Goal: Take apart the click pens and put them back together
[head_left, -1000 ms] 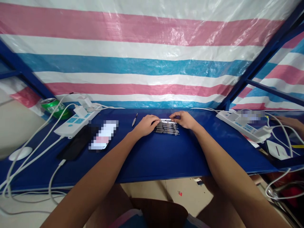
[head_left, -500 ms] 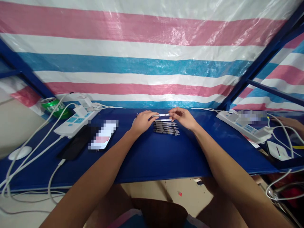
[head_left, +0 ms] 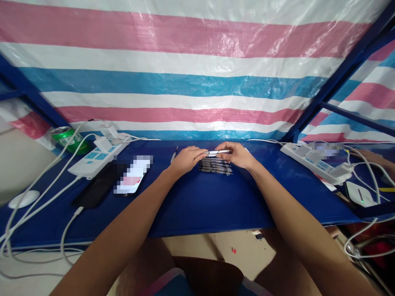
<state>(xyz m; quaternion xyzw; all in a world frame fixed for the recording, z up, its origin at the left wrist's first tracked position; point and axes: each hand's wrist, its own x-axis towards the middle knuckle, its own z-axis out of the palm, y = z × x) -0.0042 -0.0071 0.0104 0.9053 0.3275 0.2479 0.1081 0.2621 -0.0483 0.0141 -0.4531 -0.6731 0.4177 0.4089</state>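
Head view: the left hand [head_left: 187, 160] and right hand [head_left: 236, 155] meet above the blue worktop [head_left: 197, 205], their fingers nearly closed on opposite ends of a pale pen [head_left: 217, 152], holding it level and clear of the surface. Just below, a row of dark pens [head_left: 215, 166] lies side by side, lined up parallel, apparently for orderly keeping. A lone pen [head_left: 174, 154] lies beyond the left hand. Any printing is too small to read.
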